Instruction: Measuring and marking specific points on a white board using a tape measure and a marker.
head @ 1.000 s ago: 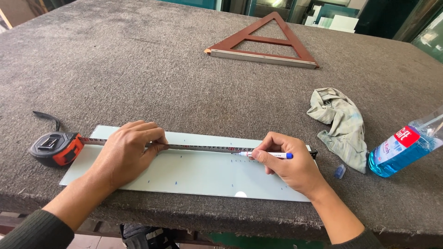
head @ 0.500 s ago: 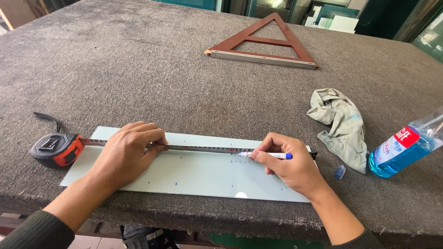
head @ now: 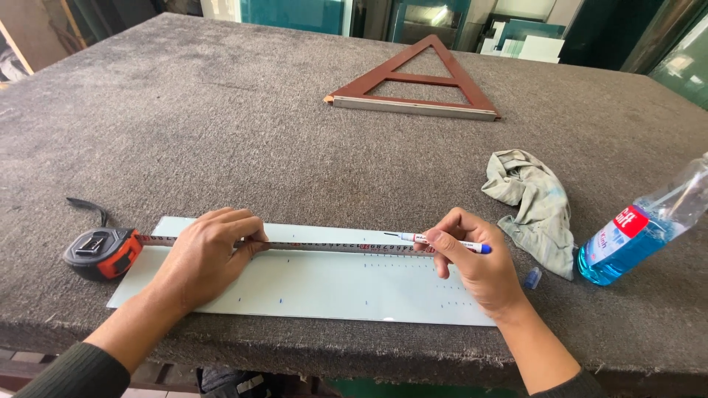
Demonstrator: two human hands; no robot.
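We pinch a blue-capped marker between thumb and curled fingers of our right hand, its tip touching the glass strip just beside the steel tape blade. Our left hand lies flat and open on the strip, fingertips pressing the blade down; it grasps nothing. The strip lies along the near edge of the felt table. Off the strip's left end sits the orange and black tape measure case, touching the blade's start. Past the strip's right end lie a small blue cap, a crumpled grey rag and a blue liquid bottle, its top cut off by the frame edge. Far beyond the strip rests a brown triangular frame. The blade's far end is hidden under our right hand. Compared with half a second ago, both hands sit unchanged.
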